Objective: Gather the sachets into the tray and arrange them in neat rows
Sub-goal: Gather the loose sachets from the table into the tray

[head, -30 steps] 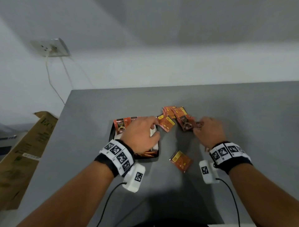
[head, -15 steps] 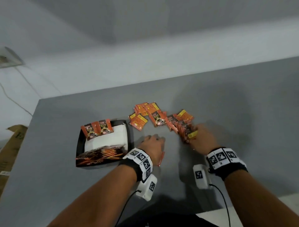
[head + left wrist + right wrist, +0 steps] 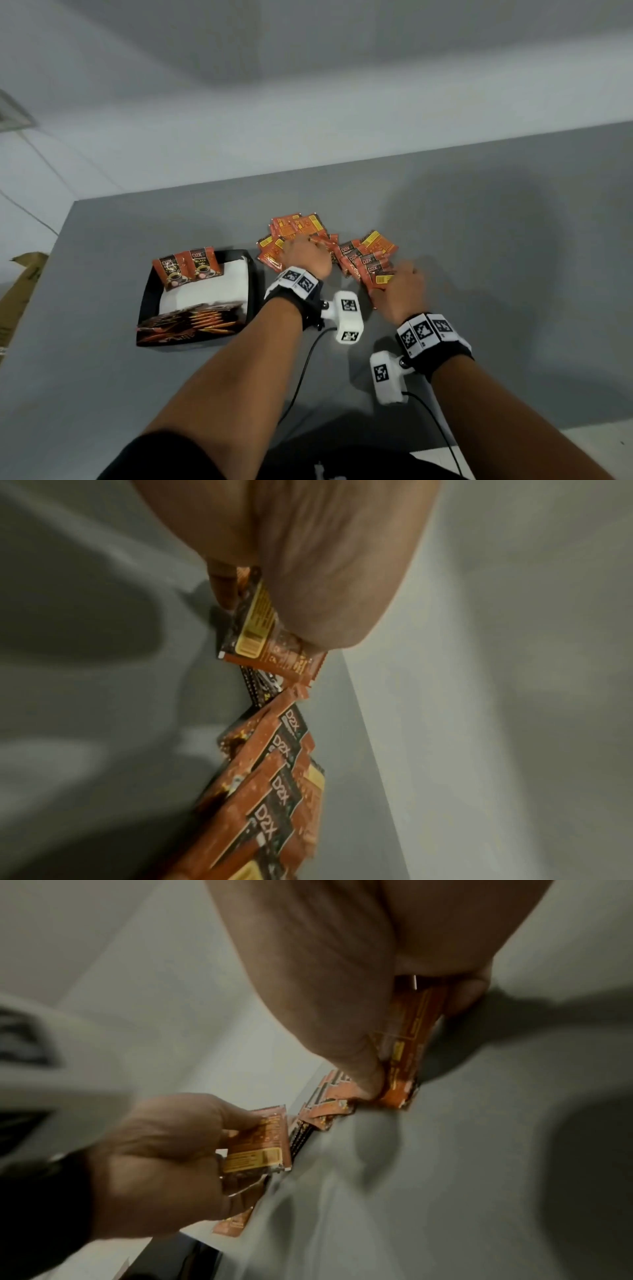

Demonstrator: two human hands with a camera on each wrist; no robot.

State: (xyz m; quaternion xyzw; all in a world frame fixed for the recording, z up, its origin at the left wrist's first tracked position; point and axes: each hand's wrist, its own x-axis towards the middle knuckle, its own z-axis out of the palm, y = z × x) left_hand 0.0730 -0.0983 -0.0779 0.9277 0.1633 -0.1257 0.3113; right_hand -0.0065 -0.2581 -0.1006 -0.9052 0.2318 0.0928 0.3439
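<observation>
Orange coffee sachets (image 3: 298, 226) lie in a loose heap on the grey table (image 3: 479, 240), right of a black tray (image 3: 251, 294). The tray has a white liner, two sachets (image 3: 186, 270) propped at its far end and a row of sachets (image 3: 191, 320) along its near wall. My left hand (image 3: 305, 255) is over the heap and pinches one sachet (image 3: 260, 620) between thumb and fingers. My right hand (image 3: 399, 291) grips a fanned bunch of sachets (image 3: 368, 265); in the right wrist view its thumb presses on the sachet (image 3: 407, 1053).
A cardboard box (image 3: 17, 294) stands off the table's left edge. A wall socket (image 3: 13, 113) with a cable is on the wall at far left. White wrist cameras with cables hang below both wrists. Bare table spreads right of the heap.
My left hand has left the tray, crossed to the heap and taken hold of a sachet. My right hand has drawn several sachets together into a bunch.
</observation>
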